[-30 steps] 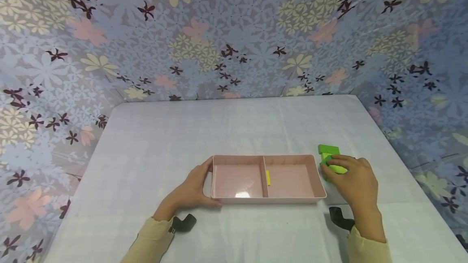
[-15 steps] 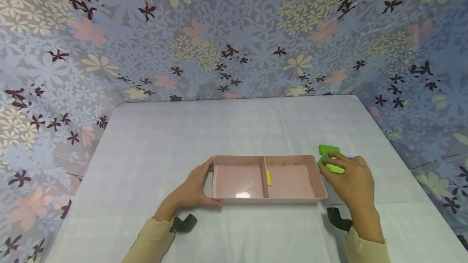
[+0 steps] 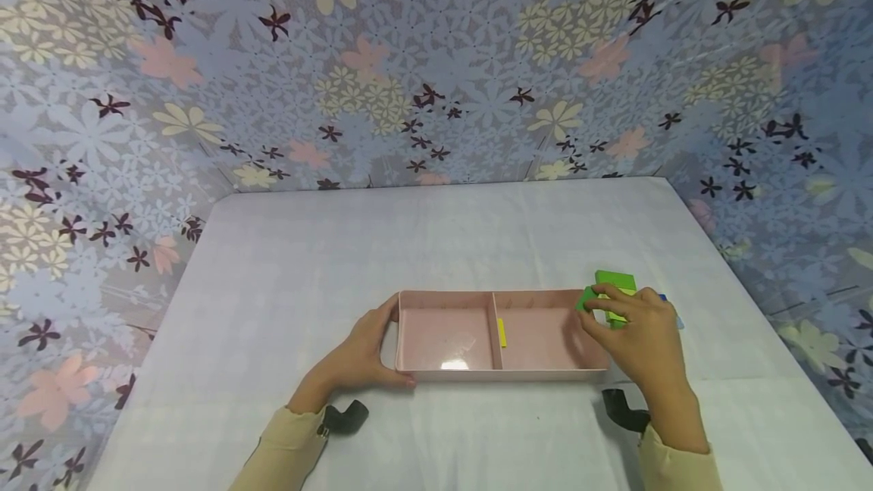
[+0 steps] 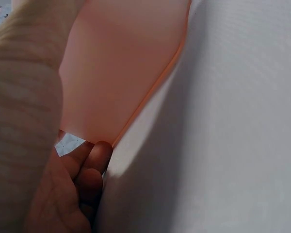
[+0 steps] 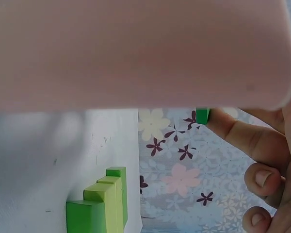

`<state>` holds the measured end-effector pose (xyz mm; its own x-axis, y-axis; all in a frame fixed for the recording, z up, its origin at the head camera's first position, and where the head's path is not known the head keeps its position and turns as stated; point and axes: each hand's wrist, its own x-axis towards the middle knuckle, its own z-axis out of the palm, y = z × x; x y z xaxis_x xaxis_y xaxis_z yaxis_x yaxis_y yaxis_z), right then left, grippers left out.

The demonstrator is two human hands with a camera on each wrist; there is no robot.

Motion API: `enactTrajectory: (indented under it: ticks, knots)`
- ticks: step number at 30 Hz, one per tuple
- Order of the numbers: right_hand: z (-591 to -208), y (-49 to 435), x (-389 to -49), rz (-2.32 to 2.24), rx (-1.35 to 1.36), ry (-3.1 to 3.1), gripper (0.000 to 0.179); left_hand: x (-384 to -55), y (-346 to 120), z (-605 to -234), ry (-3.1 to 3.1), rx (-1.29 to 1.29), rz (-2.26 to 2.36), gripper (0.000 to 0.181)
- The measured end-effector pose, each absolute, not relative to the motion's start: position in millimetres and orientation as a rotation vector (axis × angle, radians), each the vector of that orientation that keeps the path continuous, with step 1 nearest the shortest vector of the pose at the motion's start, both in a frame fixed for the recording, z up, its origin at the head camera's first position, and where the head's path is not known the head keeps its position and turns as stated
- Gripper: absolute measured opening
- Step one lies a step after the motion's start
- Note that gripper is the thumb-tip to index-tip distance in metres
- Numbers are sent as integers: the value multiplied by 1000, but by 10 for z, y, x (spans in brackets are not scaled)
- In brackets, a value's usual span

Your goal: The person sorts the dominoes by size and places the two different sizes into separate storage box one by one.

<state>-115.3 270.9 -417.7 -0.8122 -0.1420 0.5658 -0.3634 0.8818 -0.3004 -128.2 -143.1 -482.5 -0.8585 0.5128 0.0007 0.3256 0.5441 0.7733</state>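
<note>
A pink two-compartment box (image 3: 445,375) lies lengthwise on the table. My left hand (image 3: 364,351) holds its left end, thumb at the near corner and fingers at the far one; the left wrist view shows fingertips against the box wall (image 4: 121,63). My right hand (image 3: 644,332) pinches a small green block (image 3: 585,298) between thumb and fingers, at the box's far right corner. The right wrist view shows only one end of that green block (image 5: 202,116) below the blurred box edge (image 5: 145,82). A yellow strip (image 3: 502,333) sits against the divider, in the right compartment.
Right of the box, green and yellow-green blocks (image 3: 615,279) lie in a row, partly behind my right hand; the right wrist view shows the row of blocks (image 5: 94,216) too. A blue piece (image 3: 663,298) peeks out beyond the hand. Flower-patterned cloth walls (image 3: 436,59) enclose the table.
My right hand has moved left with the green block, from above the other blocks to the box's right rim. More of the blue piece now shows. The left hand and box stay put.
</note>
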Motion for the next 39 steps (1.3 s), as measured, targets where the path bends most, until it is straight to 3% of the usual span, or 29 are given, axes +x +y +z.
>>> enactTrajectory:
  ticks: [21,39]
  knots:
    - [-4257,2523,-1155,601,443,-2566,24,-1292,-1432,-4847,2566,706,1199,133]
    - [-4332,2329,-1179,614,506,-2706,12,-1275,-1433,-4853,2582,712,1185,133]
